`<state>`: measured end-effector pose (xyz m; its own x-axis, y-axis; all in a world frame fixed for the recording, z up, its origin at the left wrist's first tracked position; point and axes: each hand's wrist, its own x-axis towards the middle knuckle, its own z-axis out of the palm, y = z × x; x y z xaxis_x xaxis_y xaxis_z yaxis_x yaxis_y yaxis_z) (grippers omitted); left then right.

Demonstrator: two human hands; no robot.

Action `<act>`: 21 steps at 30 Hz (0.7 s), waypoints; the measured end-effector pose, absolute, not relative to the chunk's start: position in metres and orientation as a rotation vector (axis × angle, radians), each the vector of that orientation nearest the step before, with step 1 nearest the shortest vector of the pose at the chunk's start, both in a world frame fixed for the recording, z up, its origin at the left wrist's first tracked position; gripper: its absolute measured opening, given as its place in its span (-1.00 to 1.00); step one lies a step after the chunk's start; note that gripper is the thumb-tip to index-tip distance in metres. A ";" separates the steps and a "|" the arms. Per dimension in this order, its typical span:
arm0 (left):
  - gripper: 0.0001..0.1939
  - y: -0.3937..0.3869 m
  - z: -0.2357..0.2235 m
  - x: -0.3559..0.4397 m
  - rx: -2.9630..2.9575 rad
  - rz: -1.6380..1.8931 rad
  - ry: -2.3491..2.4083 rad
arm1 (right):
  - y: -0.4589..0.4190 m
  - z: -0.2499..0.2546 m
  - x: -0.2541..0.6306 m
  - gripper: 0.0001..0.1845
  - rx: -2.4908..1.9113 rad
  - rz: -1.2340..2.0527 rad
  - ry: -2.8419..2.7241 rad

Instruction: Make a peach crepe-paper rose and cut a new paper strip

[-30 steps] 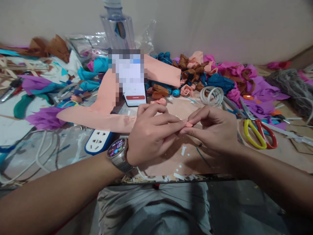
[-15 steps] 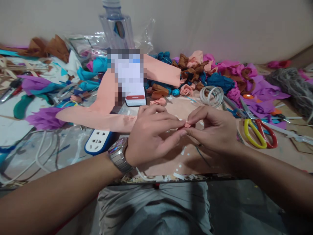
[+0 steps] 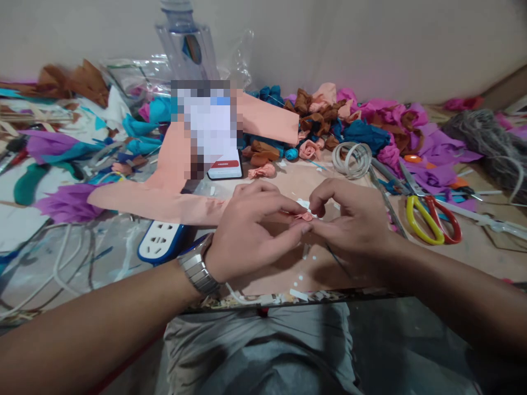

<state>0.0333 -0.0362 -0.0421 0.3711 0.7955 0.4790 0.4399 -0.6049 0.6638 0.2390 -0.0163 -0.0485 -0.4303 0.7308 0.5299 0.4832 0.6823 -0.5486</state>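
Note:
My left hand (image 3: 251, 230), with a metal watch at the wrist, and my right hand (image 3: 354, 219) meet fingertip to fingertip over the middle of the table. Between the fingertips of both hands is pinched a small rolled piece of peach paper (image 3: 305, 216). Both hands have their fingers curled closed around it. A long strip of peach paper (image 3: 164, 200) runs from my left hand out to the left across the table.
A phone (image 3: 214, 131) stands propped behind my hands, a clear water bottle (image 3: 185, 44) behind it. Scissors with yellow and red handles (image 3: 432, 219) lie to the right. Finished paper roses and crumpled coloured paper (image 3: 329, 118) lie piled at the back. A white power strip (image 3: 158, 247) and cables lie left.
Both hands have shifted slightly lower and left in view while staying pinched on the peach paper; my right forefinger has curled up higher over it.

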 end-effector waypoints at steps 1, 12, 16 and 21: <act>-0.89 -0.036 -0.042 0.034 2.191 1.124 1.070 | -0.017 -0.048 0.239 -0.82 -0.937 0.403 -2.119; -0.92 -0.034 -0.045 0.032 2.097 1.197 1.084 | -0.018 -0.044 0.239 -0.86 -0.878 0.477 -2.136; -0.91 -0.034 -0.046 0.030 2.082 1.225 1.091 | -0.020 -0.045 0.239 -0.87 -0.844 0.540 -2.074; -0.91 -0.034 -0.044 0.030 2.116 1.230 1.076 | -0.018 -0.047 0.239 -0.89 -0.803 0.596 -2.007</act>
<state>0.0300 -0.0341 -0.0439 0.2929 0.8101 0.5078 0.3950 -0.5862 0.7074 0.2395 -0.0183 -0.0472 -0.4137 0.7283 0.5463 0.3120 0.6771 -0.6664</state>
